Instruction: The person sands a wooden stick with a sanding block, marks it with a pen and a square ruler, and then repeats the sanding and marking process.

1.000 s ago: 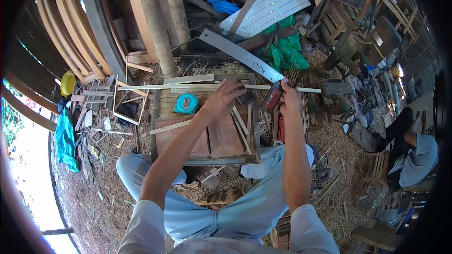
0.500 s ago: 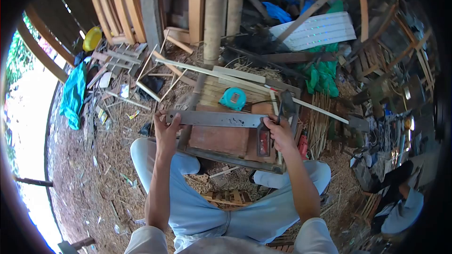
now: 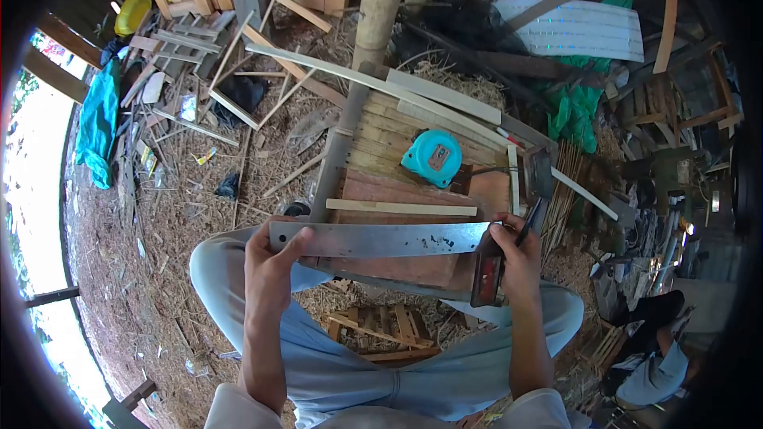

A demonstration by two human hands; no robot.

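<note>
Try square (image 3: pixel 381 238) is held level over the near edge of the work stand (image 3: pixel 373 191), beside a loose slat (image 3: pixel 401 207). Left hand (image 3: pixel 270 270) pinches the blade's free end, steadying it. Right hand (image 3: pixel 520 258) is closed round the stock, apparently with a pencil. Tape measure (image 3: pixel 433 159) lies beyond.

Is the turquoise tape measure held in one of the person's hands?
No, the tape measure lies on the wooden bench, apart from the left hand and the right hand, which both grip the metal square.
</note>
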